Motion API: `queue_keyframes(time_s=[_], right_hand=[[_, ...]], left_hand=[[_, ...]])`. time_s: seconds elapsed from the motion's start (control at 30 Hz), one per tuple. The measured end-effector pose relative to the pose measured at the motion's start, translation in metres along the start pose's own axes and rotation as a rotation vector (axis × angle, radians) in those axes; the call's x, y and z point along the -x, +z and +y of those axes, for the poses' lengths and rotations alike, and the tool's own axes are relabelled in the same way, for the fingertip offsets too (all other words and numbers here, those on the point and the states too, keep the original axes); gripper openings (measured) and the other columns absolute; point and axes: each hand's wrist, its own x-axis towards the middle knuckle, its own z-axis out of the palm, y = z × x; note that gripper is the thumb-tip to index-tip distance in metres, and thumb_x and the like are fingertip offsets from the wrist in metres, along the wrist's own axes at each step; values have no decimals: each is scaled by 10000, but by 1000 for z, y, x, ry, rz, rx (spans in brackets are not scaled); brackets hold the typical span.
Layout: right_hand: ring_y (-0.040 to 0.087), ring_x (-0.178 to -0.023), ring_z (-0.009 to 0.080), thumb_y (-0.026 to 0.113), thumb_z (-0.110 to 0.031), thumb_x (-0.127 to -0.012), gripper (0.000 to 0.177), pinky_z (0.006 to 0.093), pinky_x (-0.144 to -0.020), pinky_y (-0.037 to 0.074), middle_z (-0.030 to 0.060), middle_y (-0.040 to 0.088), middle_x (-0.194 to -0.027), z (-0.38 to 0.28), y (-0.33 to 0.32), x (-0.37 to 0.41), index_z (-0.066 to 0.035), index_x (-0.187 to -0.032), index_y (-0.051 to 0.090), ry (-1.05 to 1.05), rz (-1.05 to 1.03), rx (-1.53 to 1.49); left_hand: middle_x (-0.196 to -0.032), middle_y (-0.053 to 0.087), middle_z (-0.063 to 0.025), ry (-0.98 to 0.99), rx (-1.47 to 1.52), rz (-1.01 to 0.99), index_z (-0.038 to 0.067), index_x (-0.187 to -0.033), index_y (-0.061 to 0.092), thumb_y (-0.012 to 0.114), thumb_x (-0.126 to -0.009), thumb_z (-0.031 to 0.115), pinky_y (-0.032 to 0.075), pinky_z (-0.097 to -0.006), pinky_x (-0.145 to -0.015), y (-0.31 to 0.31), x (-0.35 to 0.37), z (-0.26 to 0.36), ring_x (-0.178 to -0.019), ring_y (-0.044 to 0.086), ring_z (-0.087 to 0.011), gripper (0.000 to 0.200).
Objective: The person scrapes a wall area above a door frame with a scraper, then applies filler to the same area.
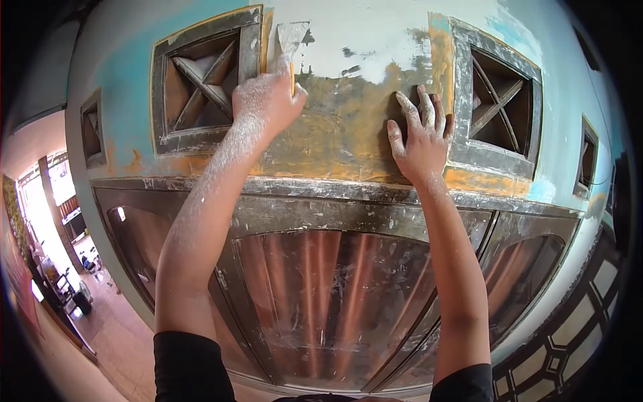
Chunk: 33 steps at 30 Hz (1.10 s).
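My left hand [268,104], dusted with white powder, is closed around the handle of a scraper [293,39]. The scraper's wide blade points up against the wall beside the left vent's frame. My right hand [423,137] has its fingers spread on the patchy brown and orange wall [335,130], just left of the right vent [499,100]; pale residue coats some fingertips. White and dark patches mark the wall between the two vents.
A wooden frame with glass panes [341,301] and pinkish curtains behind spans below the wall. The left vent [201,84] has crossed slats. A doorway [63,181] opens at the far left, and a patterned grille [569,328] stands at lower right.
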Motion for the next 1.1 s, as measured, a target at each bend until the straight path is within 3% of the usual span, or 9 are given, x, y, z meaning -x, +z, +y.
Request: queue_keyframes(time_s=[0.3,0.57,0.73,0.83,0.87,0.9,0.93,1.03,1.1], right_hand=[[326,-1498,369,569,-436,-979,537,637,-1220,170,63,385,-1622,0,-2,7,-319,-1498,496,-17,-5,7],[289,-1517,377,558,-423,-991,552,654,-1221,137,64,352,-1645,-3,-2,17,-309,-1524,471,18,-36,-3],[112,-1573,406,514,-410,-1024,555,662,-1228,-5,90,250,-1695,-36,-8,43,-286,-1559,436,142,-150,-154],[198,-1550,388,458,-386,-1061,472,646,-1223,-28,105,325,-1659,-78,-34,53,-203,-1490,532,103,-337,-368],[275,-1508,391,433,-366,-1074,454,616,-1222,51,126,394,-1610,-88,-40,57,-153,-1458,548,91,-353,-524],[352,-1466,394,408,-346,-1086,446,587,-1221,131,148,463,-1560,-96,-43,60,-102,-1425,564,77,-368,-679],[557,-1244,317,377,-324,-1107,433,464,-1092,384,148,614,-1350,-103,-37,63,-29,-1366,560,83,-246,-891],[606,-1046,197,375,-305,-1120,408,336,-913,492,100,649,-1171,-112,-47,79,-23,-1367,535,613,-413,-1428],[563,-961,106,408,-316,-1122,378,280,-844,493,44,620,-1083,-111,-51,77,-25,-1325,540,704,-402,-1528]], left_hand=[[-957,735,-199,60,-64,-5,8,-1407,494,559,-939,376,578,-521,-842,-17,-25,-12,-948,727,-372,598],[-812,725,-203,127,27,-49,113,-1533,347,541,-957,330,581,-538,-749,8,20,-11,-811,727,-403,646],[-845,721,-196,99,354,-85,135,-1576,304,484,-994,333,584,-507,-702,17,60,-3,-766,722,-386,640],[-995,731,-205,110,665,-170,144,-1583,320,453,-1016,324,581,-490,-745,30,93,20,-842,731,-375,609],[-934,732,-202,361,701,329,108,-1607,253,444,-1032,313,564,-502,-716,64,101,29,-771,717,-374,640],[-1077,705,-277,273,837,-17,96,-1614,228,441,-1046,315,557,-503,-804,54,115,35,-887,715,-418,644],[-1066,703,-288,259,896,13,85,-1616,213,431,-1054,328,554,-511,-811,56,122,42,-903,713,-428,649],[-1015,710,-280,230,987,-4,62,-1617,188,415,-1063,380,555,-522,-807,68,135,60,-905,709,-441,678],[-974,718,-262,213,1016,-50,50,-1617,178,410,-1065,419,558,-523,-796,64,134,59,-891,707,-445,704]])
